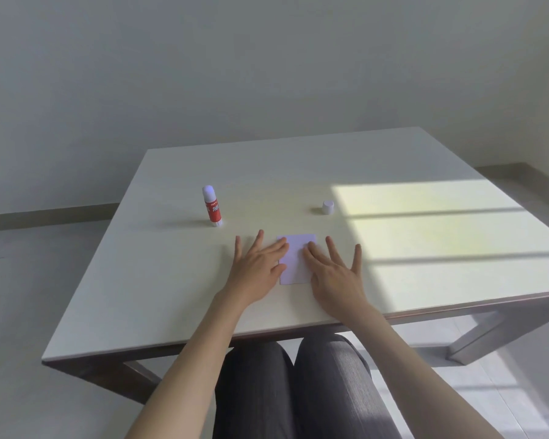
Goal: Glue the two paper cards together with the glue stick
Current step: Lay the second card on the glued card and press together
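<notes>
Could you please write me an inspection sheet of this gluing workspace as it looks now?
Surface: pale table, sunlit patch at right.
Job's things: white card flat near the front edge, only one outline visible; glue stick upright and uncapped, back left; cap standing apart, back right.
Clutter: nothing seen.
Grippers: left hand and right hand open, flat, fingers on the card's two sides.
Cables: nothing seen.
Surroundings: plain wall, tiled floor, person's knees under the table.

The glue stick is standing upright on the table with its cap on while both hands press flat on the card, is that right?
Not quite. The head view shows the glue stick upright but uncapped; its cap sits apart on the table. The left hand and right hand do press flat on the card.
</notes>
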The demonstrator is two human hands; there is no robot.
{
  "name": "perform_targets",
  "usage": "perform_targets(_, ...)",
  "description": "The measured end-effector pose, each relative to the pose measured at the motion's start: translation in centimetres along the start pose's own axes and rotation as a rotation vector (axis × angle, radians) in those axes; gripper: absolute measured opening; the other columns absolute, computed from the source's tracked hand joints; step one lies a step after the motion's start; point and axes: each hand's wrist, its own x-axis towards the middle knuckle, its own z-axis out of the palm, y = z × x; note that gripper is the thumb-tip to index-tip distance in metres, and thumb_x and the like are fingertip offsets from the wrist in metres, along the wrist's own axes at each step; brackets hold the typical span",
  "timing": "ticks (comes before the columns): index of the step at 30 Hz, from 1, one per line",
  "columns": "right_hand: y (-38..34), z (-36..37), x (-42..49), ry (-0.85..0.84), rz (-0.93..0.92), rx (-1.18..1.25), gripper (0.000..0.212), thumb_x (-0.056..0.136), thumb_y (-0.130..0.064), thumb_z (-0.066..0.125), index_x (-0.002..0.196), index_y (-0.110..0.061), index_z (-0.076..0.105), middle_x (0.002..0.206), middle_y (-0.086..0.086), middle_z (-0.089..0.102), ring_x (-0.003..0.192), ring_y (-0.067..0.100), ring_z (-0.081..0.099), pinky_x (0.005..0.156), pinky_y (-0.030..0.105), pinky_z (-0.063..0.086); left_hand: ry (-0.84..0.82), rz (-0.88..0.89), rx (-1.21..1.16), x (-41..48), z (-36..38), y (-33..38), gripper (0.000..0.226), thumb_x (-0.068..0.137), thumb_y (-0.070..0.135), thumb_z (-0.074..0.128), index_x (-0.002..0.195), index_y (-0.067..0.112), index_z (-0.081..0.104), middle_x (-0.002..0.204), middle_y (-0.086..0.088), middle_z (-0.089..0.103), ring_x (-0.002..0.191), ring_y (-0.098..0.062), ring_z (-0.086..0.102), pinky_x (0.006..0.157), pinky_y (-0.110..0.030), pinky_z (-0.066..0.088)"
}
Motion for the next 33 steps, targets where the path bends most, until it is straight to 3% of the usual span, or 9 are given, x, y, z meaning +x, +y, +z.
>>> perform_targets(8, -2.8, 0.2, 0.7, -0.011, -0.075, -0.041, 0.059, 0.094, -0.015, 0.028, 0.151, -0.023, 0.014, 0.161, -0.009, 0.012, 0.150, 0.025, 0.000, 0.111, 0.062, -0.016, -0.106, -0.058, -0.068, -1.8, -1.0, -3.2, 0.072, 0.089, 0.061, 0.039, 0.151, 0.035, 0.011, 0.159, 0.023, 0.003, 0.149, -0.020, -0.012, 0.114, -0.057, -0.015)
perform_targets(11, -3.0, -0.2, 0.8, -0.069, -0.155, -0.042, 0.057, 0.098, -0.037, 0.018, 0.152, -0.026, 0.002, 0.161, -0.015, -0.001, 0.149, 0.026, -0.012, 0.106, 0.059, -0.025, -0.110, -0.044, -0.079, -1.9, -1.0, -3.5, 0.074, 0.088, 0.063, 0.038, 0.151, 0.036, 0.009, 0.159, 0.023, 0.002, 0.149, -0.019, -0.014, 0.113, -0.057, -0.017)
perform_targets(14, -3.8, 0.2, 0.9, -0.203, -0.298, 0.043, 0.065, 0.088, -0.058, -0.003, 0.148, -0.037, -0.010, 0.152, -0.029, -0.018, 0.145, 0.021, -0.025, 0.099, 0.054, -0.033, -0.123, -0.042, -0.150, -2.0, -1.0, -3.5, 0.076, 0.089, 0.057, 0.044, 0.151, 0.035, 0.007, 0.159, 0.024, 0.001, 0.148, -0.020, -0.016, 0.113, -0.058, -0.018)
perform_targets(19, -1.5, -1.2, 4.9, -0.245, -0.087, -0.034, 0.056, 0.098, -0.046, 0.009, 0.151, -0.031, -0.004, 0.160, -0.019, -0.008, 0.146, 0.023, -0.023, 0.109, 0.061, -0.021, -0.162, -0.067, -0.127, -1.6, -1.4, -3.3, 0.083, 0.086, 0.063, 0.043, 0.152, 0.032, 0.002, 0.160, 0.020, -0.003, 0.148, -0.020, -0.016, 0.112, -0.057, -0.019)
perform_targets(22, -2.5, -1.2, 3.9, -0.184, -0.167, -0.087, 0.059, 0.098, -0.047, 0.012, 0.151, -0.027, -0.005, 0.161, -0.015, -0.008, 0.146, 0.026, -0.022, 0.110, 0.061, -0.020, -0.184, -0.064, -0.109, -1.4, -1.7, -3.5, 0.087, 0.084, 0.064, 0.045, 0.152, 0.032, 0.001, 0.160, 0.020, -0.004, 0.148, -0.020, -0.017, 0.112, -0.056, -0.019)
perform_targets(26, -3.1, 0.4, 1.1, -0.177, -0.359, -0.021, 0.057, 0.096, -0.051, 0.009, 0.148, -0.039, -0.012, 0.158, -0.023, -0.012, 0.146, 0.021, -0.023, 0.108, 0.058, -0.023, -0.184, -0.040, -0.081, -1.2, -1.5, -3.8, 0.090, 0.082, 0.067, 0.044, 0.152, 0.032, 0.000, 0.160, 0.021, -0.006, 0.148, -0.021, -0.019, 0.112, -0.057, -0.019)
perform_targets(31, -1.9, -1.4, 4.6, -0.217, -0.148, -0.099, 0.056, 0.099, -0.042, 0.012, 0.151, -0.030, -0.008, 0.161, -0.016, -0.009, 0.147, 0.025, -0.021, 0.112, 0.060, -0.018, -0.196, -0.044, -0.067, -1.0, -1.4, -3.9, 0.092, 0.081, 0.070, 0.043, 0.151, 0.033, -0.004, 0.160, 0.020, -0.008, 0.147, -0.021, -0.020, 0.112, -0.055, -0.020)
perform_targets(33, -2.5, -1.3, 3.8, -0.198, -0.154, -0.089, 0.059, 0.099, -0.045, 0.012, 0.151, -0.026, -0.007, 0.161, -0.013, -0.009, 0.146, 0.026, -0.022, 0.112, 0.060, -0.018, -0.199, -0.046, -0.071, -1.0, -1.4, -3.9, 0.093, 0.080, 0.071, 0.043, 0.151, 0.033, -0.004, 0.160, 0.020, -0.008, 0.147, -0.022, -0.021, 0.112, -0.055, -0.020)
